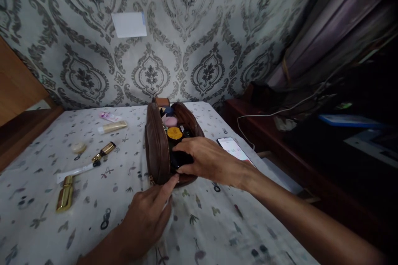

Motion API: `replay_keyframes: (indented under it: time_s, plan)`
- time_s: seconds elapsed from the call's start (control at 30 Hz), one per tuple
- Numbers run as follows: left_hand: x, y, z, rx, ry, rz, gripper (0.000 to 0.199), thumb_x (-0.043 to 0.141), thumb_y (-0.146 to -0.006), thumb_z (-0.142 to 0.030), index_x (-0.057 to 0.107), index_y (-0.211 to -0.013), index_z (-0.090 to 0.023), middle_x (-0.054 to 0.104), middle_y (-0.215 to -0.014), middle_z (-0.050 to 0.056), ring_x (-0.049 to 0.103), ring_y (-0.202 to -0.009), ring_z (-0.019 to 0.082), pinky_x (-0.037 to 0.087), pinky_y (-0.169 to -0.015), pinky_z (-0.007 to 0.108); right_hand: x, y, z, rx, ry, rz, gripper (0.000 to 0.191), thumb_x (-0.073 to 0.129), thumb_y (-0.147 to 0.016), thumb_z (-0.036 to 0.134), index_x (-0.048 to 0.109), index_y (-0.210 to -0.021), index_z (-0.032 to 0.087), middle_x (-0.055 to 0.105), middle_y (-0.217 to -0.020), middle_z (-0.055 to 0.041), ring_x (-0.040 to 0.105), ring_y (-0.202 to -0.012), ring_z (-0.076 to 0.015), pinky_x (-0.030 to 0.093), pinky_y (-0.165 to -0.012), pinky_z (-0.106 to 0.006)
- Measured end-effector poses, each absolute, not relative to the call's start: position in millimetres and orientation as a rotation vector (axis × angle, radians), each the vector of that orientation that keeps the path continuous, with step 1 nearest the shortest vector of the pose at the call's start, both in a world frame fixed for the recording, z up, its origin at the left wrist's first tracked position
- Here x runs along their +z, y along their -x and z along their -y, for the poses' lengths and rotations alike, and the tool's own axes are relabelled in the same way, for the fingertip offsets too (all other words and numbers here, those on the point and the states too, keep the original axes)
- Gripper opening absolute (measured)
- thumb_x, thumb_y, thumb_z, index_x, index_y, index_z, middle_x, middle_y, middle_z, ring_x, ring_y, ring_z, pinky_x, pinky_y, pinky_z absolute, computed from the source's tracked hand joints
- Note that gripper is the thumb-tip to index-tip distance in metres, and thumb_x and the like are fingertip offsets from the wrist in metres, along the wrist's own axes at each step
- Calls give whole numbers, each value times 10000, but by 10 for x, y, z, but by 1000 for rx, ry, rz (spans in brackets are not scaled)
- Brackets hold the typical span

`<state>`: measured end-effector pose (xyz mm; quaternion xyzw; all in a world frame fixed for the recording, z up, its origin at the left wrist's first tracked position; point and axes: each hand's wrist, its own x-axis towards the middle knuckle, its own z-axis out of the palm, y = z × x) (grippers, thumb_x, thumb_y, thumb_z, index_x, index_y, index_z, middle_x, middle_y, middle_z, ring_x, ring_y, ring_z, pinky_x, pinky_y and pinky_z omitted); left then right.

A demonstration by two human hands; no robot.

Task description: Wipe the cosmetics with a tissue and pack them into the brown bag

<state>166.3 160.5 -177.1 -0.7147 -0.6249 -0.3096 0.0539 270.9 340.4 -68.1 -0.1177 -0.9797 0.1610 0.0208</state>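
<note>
A brown bag [157,145] stands unzipped on the patterned cloth, with a yellow-lidded round jar [174,133], a pink item [170,121] and other small items inside. Reaching into its near end from the right, my right hand [203,159] has thumb and fingers closed round a glossy black object [180,160], whose lower part is hidden in the bag. My left hand [149,211] is at the bag's near edge, its index finger extended and touching the rim by the zipper, the other fingers curled. Nothing shows in the left hand.
On the cloth [124,190] at left lie a gold bottle [64,194], a gold-and-black tube [104,152], a white slim tube [77,172], a small round jar [78,147], a cream tube [112,127] and a pink tube [109,116]. A phone [233,149] lies right of the bag.
</note>
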Motion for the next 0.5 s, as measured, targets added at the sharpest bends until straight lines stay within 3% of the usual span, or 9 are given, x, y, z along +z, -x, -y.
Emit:
replay_keyframes:
  time_s: [0.2, 0.33, 0.5]
  plan:
    - [-1816, -1649, -1621, -960, 2169, 1855, 537, 338, -977, -168, 244, -1505, -140, 747, -940, 99, 733, -815, 191, 631, -698, 304, -699, -2729, -3398, 603, 370, 3007, 341, 738, -765, 196, 666, -1099, 196, 705, -1032, -57, 643, -958, -222, 409, -758, -277]
    - [-1828, -1628, -1636, -911, 2156, 1779, 581, 285, -1001, -200, 116, -1556, -156, 735, -1093, 130, 738, -799, 178, 622, -667, 272, -685, -2741, -3399, 653, 426, 3004, 334, 746, -753, 207, 658, -1074, 180, 708, -994, -51, 652, -902, -226, 411, -715, -279]
    - [-1885, -1609, -1653, -924, 2148, 1747, 588, 230, -1018, -229, 31, -1570, -188, 758, -1013, 96, 743, -806, 172, 614, -656, 245, -717, -2783, -3420, 626, 502, 2910, 403, 776, -727, 242, 668, -1108, 166, 705, -1014, -80, 647, -958, -249, 441, -771, -297]
